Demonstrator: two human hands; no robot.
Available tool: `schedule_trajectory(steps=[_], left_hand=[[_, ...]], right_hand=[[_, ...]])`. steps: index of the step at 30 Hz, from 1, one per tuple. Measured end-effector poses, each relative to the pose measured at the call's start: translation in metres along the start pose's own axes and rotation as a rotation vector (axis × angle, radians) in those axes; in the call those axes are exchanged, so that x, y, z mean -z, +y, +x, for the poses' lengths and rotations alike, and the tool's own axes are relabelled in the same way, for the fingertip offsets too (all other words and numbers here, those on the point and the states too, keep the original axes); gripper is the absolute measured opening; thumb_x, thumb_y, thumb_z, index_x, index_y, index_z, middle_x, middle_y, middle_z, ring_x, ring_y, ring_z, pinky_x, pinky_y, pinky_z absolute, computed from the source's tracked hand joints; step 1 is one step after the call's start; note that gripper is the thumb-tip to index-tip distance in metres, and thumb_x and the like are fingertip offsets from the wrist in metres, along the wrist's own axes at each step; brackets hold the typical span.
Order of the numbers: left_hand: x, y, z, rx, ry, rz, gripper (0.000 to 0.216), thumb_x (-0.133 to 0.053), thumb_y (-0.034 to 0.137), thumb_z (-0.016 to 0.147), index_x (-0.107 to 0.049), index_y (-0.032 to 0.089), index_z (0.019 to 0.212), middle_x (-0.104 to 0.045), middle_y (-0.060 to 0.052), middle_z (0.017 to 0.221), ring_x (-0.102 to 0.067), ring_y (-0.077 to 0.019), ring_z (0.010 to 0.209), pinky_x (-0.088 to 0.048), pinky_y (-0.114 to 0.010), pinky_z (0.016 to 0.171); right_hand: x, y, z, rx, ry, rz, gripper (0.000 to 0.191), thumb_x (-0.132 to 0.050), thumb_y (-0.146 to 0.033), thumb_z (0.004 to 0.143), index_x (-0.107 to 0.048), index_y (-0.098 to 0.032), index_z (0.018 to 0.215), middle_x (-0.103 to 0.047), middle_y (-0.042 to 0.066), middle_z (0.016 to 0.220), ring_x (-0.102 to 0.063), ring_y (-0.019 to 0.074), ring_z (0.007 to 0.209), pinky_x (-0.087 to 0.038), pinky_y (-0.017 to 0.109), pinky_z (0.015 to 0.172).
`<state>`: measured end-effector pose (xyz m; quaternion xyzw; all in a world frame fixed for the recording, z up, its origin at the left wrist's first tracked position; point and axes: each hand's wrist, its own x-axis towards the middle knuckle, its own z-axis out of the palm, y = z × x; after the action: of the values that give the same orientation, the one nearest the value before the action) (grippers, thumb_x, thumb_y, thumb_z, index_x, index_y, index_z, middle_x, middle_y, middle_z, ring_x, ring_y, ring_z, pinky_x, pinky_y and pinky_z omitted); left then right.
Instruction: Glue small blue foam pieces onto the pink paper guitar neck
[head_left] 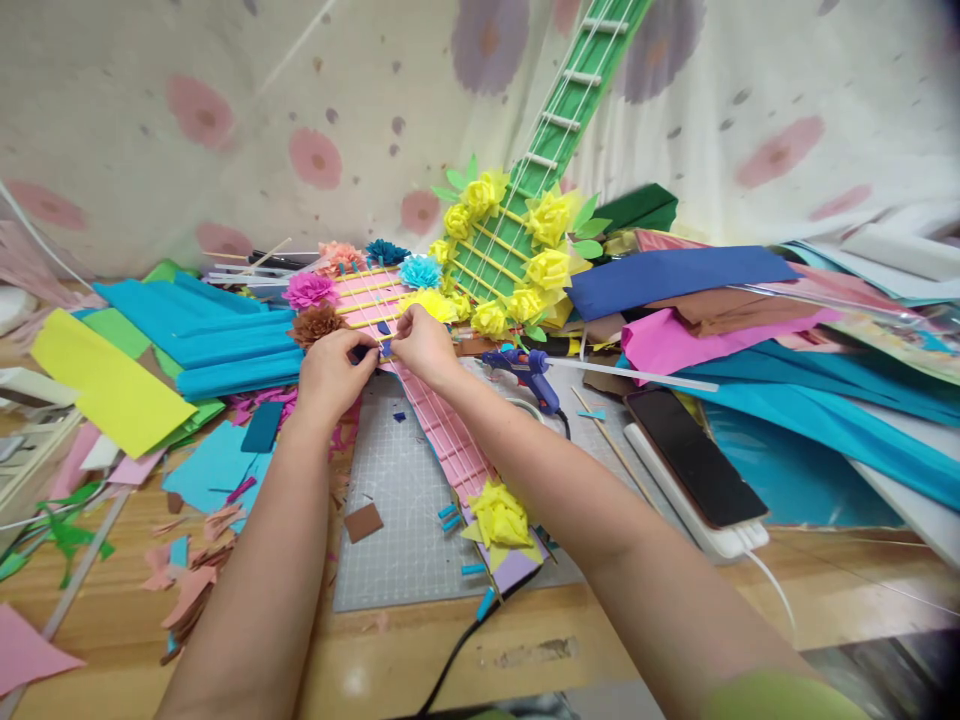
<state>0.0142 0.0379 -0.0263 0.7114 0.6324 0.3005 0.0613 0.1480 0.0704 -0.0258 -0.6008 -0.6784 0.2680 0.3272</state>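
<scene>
A pink paper guitar (442,430) lies on a grey cutting mat (397,500), with paper flowers around its body and a yellow flower (499,517) at its near end. My left hand (334,368) and my right hand (421,343) meet over the guitar where the neck joins the body. Both hands pinch a small dark blue paper piece (381,349) between their fingertips, right on the strings. A green paper guitar (525,200) with yellow flowers stands behind, leaning against the flowered cloth.
A blue glue gun (529,370) lies right of my hands, its cord running toward me. A phone (694,455) rests on a white slab. Sheets of blue (217,335), yellow (105,385) and pink (675,335) paper pile on both sides. Paper scraps litter the wooden table (247,640).
</scene>
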Motion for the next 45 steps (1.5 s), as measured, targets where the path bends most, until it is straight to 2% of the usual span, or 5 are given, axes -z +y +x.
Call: schedule_trajectory(steps=[11,21,28,35,45], left_hand=[[0.002,-0.001,0.001,-0.048,-0.012,0.011,0.019,-0.053,0.026,0.075,-0.070,0.020,0.082,-0.071,-0.004,0.091,-0.063,-0.0205,0.083,-0.047,-0.031,0.078],[0.000,-0.003,0.000,-0.035,-0.014,0.049,0.022,-0.053,0.027,0.076,-0.070,0.019,0.086,-0.071,-0.004,0.093,-0.064,-0.0196,0.083,-0.047,-0.030,0.080],[0.000,-0.003,0.001,-0.035,-0.013,0.046,0.020,-0.054,0.027,0.076,-0.070,0.019,0.086,-0.071,-0.004,0.092,-0.064,-0.0199,0.083,-0.047,-0.030,0.079],[0.000,-0.005,0.001,-0.054,-0.001,0.045,0.022,-0.053,0.028,0.076,-0.070,0.020,0.087,-0.071,-0.004,0.092,-0.064,-0.0198,0.083,-0.047,-0.031,0.079],[0.003,-0.002,0.000,-0.077,-0.022,0.015,0.021,-0.053,0.025,0.075,-0.071,0.018,0.084,-0.071,-0.006,0.091,-0.063,-0.0218,0.088,-0.046,-0.032,0.080]], right_hand=[[0.000,-0.008,-0.005,0.036,-0.003,-0.027,0.021,-0.053,-0.008,0.066,-0.045,-0.020,0.081,-0.060,0.000,0.076,-0.057,0.0162,0.075,-0.040,0.027,0.070],[-0.007,-0.003,0.003,-0.067,-0.018,0.063,0.022,-0.057,-0.013,0.064,-0.040,-0.021,0.075,-0.058,-0.003,0.076,-0.058,0.0142,0.075,-0.041,0.025,0.068],[-0.007,-0.003,0.002,-0.057,-0.030,0.120,0.024,-0.058,-0.014,0.062,-0.039,-0.022,0.074,-0.057,-0.004,0.072,-0.058,0.0145,0.074,-0.043,0.026,0.066],[-0.006,0.005,0.009,-0.055,-0.096,0.283,0.029,-0.059,-0.017,0.062,-0.038,-0.023,0.081,-0.059,-0.005,0.073,-0.060,0.0141,0.071,-0.045,0.027,0.065],[0.000,0.006,0.004,0.117,-0.156,0.046,0.031,-0.057,-0.009,0.062,-0.037,-0.023,0.081,-0.062,-0.007,0.070,-0.061,0.0139,0.074,-0.044,0.028,0.071]])
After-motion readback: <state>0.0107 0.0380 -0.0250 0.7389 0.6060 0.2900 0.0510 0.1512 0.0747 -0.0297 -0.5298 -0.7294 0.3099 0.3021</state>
